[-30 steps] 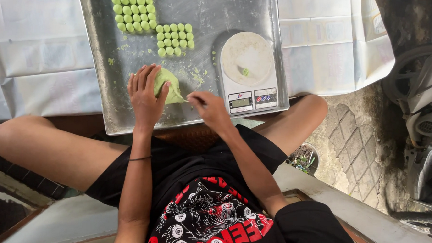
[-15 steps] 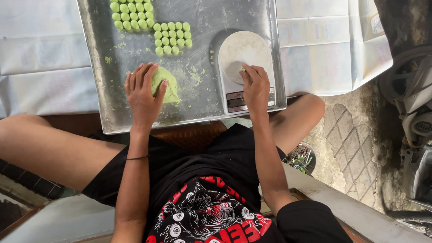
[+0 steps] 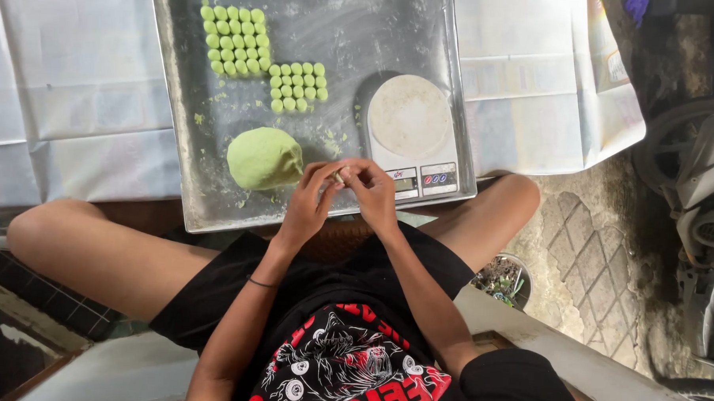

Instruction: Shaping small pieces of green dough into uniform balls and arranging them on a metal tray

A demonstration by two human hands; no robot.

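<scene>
My left hand (image 3: 308, 204) and my right hand (image 3: 371, 191) meet over the near edge of a metal tray (image 3: 186, 164), fingertips pinching a small piece of green dough (image 3: 339, 176) between them. A big lump of green dough (image 3: 264, 158) lies on the tray just left of my hands. Behind it, several small green dough balls (image 3: 236, 40) sit in tidy rows, with a second block of balls (image 3: 298, 84) to their right. A white kitchen scale (image 3: 411, 119) with a round platform stands on the tray's right side, its platform bare.
White paper sheets (image 3: 76, 96) cover the ground around the tray. My bare knees (image 3: 32, 229) spread to either side. A motor scooter (image 3: 706, 173) stands at the right, over patterned paving. A small pot (image 3: 506, 278) sits by my right leg.
My left hand left the big dough lump and my right hand came back from the scale. Both now meet in front of the tray on a small piece.
</scene>
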